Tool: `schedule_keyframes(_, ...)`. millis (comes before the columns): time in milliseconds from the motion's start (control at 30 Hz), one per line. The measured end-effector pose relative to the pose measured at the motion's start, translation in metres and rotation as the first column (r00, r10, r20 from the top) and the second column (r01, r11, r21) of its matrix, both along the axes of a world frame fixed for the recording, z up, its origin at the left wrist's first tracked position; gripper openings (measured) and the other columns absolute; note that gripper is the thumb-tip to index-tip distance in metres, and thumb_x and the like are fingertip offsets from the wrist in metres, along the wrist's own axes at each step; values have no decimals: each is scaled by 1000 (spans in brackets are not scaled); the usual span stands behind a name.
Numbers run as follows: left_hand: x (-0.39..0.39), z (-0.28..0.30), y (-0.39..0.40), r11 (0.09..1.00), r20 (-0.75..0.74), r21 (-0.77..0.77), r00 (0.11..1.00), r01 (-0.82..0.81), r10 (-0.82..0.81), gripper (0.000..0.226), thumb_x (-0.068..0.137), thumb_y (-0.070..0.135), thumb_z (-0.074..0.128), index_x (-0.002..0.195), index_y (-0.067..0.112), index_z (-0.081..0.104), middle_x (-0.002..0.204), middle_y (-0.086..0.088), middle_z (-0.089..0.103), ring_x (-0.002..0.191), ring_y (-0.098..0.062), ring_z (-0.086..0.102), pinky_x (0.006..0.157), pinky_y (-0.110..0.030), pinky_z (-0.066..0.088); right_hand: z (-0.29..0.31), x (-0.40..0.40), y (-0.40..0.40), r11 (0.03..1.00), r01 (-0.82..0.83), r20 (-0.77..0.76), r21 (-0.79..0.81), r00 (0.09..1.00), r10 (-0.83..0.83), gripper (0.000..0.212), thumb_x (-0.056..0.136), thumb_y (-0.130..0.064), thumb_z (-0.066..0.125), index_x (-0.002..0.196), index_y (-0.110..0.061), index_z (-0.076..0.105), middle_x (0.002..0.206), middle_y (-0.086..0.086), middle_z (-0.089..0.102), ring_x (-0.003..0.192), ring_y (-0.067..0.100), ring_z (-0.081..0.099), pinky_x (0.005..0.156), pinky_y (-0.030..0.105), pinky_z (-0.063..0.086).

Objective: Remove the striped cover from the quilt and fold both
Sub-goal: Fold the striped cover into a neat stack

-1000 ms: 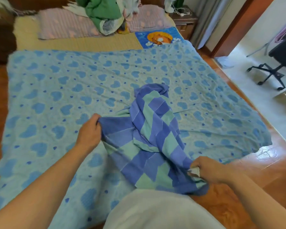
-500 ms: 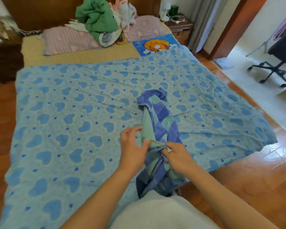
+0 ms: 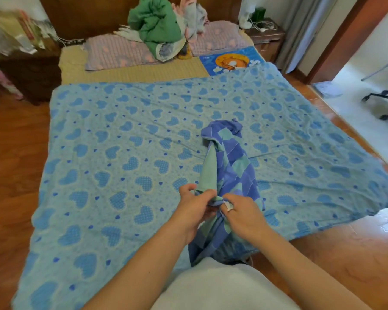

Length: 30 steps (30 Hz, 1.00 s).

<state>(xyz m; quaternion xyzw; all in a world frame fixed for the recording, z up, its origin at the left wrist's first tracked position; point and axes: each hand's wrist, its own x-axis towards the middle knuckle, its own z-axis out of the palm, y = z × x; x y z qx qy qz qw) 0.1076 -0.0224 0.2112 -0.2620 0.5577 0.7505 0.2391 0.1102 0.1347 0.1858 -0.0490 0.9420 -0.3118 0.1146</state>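
I have both hands, left hand [image 3: 194,203] and right hand [image 3: 244,211], pinching the striped cover [image 3: 231,166]; uneven corners could skew my fold toward twelve o'clock.

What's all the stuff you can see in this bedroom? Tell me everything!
Striped cover: one, blue and green, bunched on the quilt's near middle.
Quilt: one, light blue with hearts, spread over the bed.
Pillows: two, pink, at the headboard.
Green garment: one, piled on the pillows.
Cartoon cloth: one, blue and orange, far right of bed.
Nightstand: one, brown, right of the headboard.
Office chair: one, black, partly seen, far right.
Left hand: grips the cover.
Right hand: pinches the cover.
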Motion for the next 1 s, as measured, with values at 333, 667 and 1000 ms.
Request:
schedule_keyframes(333,22,0,-9,991,-89,109,993,-73,83,51,88,-7,50,128,23,56,117,-17,69,97,-29,73,87,-38,60,-4,5,-8,1000,15,5,2,1000,-15,16,94,-26,50,85,-24,63,68,-7,61,65,9,55,55,30,39)
schedule_keyframes(667,19,-5,-12,984,-30,-50,985,-172,171,19,91,3,53,109,10,57,110,-23,68,74,-20,72,73,-33,61,-4,12,-19,993,-63,-40,104,997,68,18,96,-28,45,80,-24,54,62,-6,53,62,18,52,55,34,39)
schedule_keyframes(1000,26,-15,-11,857,-290,-509,953,-82,-81,16,97,25,46,95,38,56,74,-2,71,60,-28,69,59,-50,59,-4,15,-22,977,-99,-50,188,993,110,20,96,-29,43,78,-21,47,64,-2,47,64,27,49,55,35,33)
